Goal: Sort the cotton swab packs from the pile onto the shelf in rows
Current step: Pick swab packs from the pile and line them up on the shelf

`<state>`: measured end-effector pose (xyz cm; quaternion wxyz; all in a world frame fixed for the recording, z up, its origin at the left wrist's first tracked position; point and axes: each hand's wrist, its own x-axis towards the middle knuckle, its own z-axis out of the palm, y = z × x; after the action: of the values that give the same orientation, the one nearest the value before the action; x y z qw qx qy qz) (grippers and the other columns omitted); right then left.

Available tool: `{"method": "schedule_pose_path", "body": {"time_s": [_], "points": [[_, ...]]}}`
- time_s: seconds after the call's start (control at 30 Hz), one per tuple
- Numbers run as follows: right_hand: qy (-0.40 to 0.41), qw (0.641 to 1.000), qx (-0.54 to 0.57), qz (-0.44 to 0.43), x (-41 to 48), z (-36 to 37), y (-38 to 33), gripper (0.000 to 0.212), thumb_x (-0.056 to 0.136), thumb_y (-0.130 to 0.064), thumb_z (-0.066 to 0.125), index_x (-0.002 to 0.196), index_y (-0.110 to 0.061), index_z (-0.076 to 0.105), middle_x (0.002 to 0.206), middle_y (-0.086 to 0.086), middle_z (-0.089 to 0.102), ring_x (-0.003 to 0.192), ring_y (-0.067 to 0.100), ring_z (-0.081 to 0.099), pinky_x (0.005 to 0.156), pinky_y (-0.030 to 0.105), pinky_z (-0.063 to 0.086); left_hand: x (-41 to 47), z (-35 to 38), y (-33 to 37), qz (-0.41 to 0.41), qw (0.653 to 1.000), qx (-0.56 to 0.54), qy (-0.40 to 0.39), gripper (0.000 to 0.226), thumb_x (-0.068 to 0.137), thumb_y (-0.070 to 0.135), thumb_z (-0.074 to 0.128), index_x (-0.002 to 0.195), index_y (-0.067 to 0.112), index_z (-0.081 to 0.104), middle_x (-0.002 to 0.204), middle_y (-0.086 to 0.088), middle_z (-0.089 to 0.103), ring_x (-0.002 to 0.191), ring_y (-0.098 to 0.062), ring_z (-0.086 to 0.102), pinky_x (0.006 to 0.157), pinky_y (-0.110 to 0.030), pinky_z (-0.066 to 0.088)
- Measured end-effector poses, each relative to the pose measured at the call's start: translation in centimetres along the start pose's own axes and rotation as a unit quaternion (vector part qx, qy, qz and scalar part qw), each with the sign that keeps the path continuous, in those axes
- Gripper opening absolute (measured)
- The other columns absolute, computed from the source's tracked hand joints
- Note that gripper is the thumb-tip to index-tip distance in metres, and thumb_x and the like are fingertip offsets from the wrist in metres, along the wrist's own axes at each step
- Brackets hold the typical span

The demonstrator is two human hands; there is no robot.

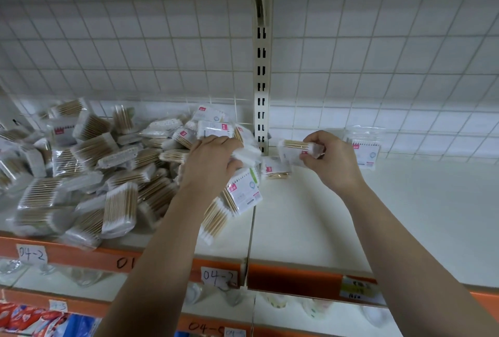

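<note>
Swab pack (297, 149): right hand (333, 165) fingers clamped on it, centre frame.
Left hand (212, 166): fingers curled round second pack (247, 154) on pile (94, 174).
Next: probably stand it beside upright pack (364, 151).

Single head-worn wide-angle view — looking forward and slightly down, close onto the shelf (337, 215). Facing the grid panel (378, 53) almost squarely — lower shelf (81, 305) caught only along the bottom edge.

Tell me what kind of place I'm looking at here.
Most likely a shop or stockroom aisle: metal shelving on a slotted upright, orange shelf edges with handwritten labels like 04-2, and a pile of cotton swab packs.
</note>
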<state>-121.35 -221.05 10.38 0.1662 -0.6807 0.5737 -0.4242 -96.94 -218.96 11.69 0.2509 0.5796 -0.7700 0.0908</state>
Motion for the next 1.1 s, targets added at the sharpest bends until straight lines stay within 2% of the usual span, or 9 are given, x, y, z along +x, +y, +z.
{"method": "schedule_pose_path", "body": {"time_s": [0.17,0.27,0.4,0.53,0.63,0.73,0.93,1.0,1.1], "points": [[0.005,1.0,0.005,-0.009,-0.5,-1.4,1.3,0.018,0.082,-0.012,0.067,0.099,-0.018,0.062,0.088,0.002,0.064,0.071,0.016,0.053,0.058,0.012,0.036,1.0,-0.6,1.4,0.01,0.999,-0.014,0.032,0.025,0.087,0.024,0.065,0.11,0.015,0.064,0.104,-0.003,0.067,0.099,-0.028,0.057,0.085,-0.035,0.036],[-0.003,1.0,-0.005,-0.027,-0.8,-2.5,1.9,0.017,0.087,-0.015,0.062,0.104,-0.018,0.06,0.095,0.0,0.061,0.082,0.016,0.051,0.062,0.007,0.035,1.6,-1.1,2.8,0.023,0.997,-0.037,0.056,0.025,0.088,0.027,0.065,0.11,0.015,0.064,0.102,-0.001,0.066,0.097,-0.026,0.056,0.08,-0.036,0.04],[-0.002,0.999,-0.022,-0.039,-1.2,-4.3,3.5,0.018,0.093,-0.019,0.055,0.111,-0.022,0.055,0.105,0.001,0.058,0.095,0.015,0.051,0.069,0.014,0.035,2.4,-1.2,5.2,0.02,0.991,-0.113,0.067,0.025,0.089,0.031,0.063,0.111,0.02,0.062,0.099,0.005,0.064,0.092,-0.018,0.055,0.077,-0.035,0.046],[-0.011,0.997,-0.066,-0.032,-1.7,-6.7,5.3,0.023,0.095,-0.022,0.053,0.117,-0.027,0.054,0.102,0.003,0.055,0.091,0.016,0.048,0.069,0.002,0.032,2.8,0.2,7.9,0.016,0.976,-0.208,0.065,0.024,0.089,0.026,0.063,0.112,0.019,0.061,0.097,0.005,0.061,0.081,-0.014,0.055,0.076,-0.032,0.046],[0.0,0.997,-0.075,-0.025,-2.3,-8.8,6.2,0.024,0.091,-0.022,0.059,0.115,-0.026,0.059,0.095,0.001,0.059,0.087,0.018,0.052,0.065,0.01,0.034,2.7,1.6,9.8,0.019,0.973,-0.221,0.064,0.028,0.088,0.026,0.064,0.115,0.02,0.059,0.102,0.005,0.061,0.077,-0.013,0.055,0.074,-0.024,0.041],[0.024,0.998,-0.059,0.016,-2.9,-10.6,7.2,0.021,0.085,-0.024,0.069,0.104,-0.022,0.061,0.083,-0.007,0.058,0.078,0.018,0.053,0.06,0.011,0.036,2.5,2.8,12.0,0.009,0.969,-0.243,0.044,0.029,0.086,0.025,0.064,0.114,0.02,0.059,0.103,0.003,0.062,0.076,-0.015,0.056,0.074,-0.03,0.044],[0.021,0.996,-0.063,0.06,-3.4,-13.0,9.8,0.022,0.076,-0.025,0.078,0.088,-0.02,0.061,0.083,0.003,0.065,0.076,0.023,0.057,0.062,0.026,0.041,2.3,4.8,15.8,-0.004,0.967,-0.254,0.012,0.029,0.07,0.027,0.054,0.094,0.017,0.065,0.089,0.006,0.062,0.071,-0.014,0.055,0.066,-0.022,0.039],[0.007,0.997,-0.053,0.059,-3.6,-13.2,10.5,0.023,0.074,-0.026,0.08,0.088,-0.024,0.063,0.084,0.003,0.065,0.077,0.021,0.057,0.063,0.023,0.04,2.2,5.4,16.4,-0.003,0.966,-0.26,0.005,0.03,0.071,0.026,0.055,0.097,0.016,0.065,0.09,0.005,0.061,0.07,-0.014,0.055,0.069,-0.025,0.042],[-0.012,0.997,-0.062,0.033,-3.6,-13.2,11.3,0.026,0.076,-0.02,0.078,0.098,-0.028,0.068,0.092,0.001,0.062,0.079,0.01,0.055,0.067,0.006,0.036,2.0,6.4,17.1,0.008,0.966,-0.259,0.012,0.025,0.078,0.025,0.06,0.1,0.014,0.066,0.091,0.003,0.06,0.064,-0.012,0.053,0.069,-0.023,0.041]]}}
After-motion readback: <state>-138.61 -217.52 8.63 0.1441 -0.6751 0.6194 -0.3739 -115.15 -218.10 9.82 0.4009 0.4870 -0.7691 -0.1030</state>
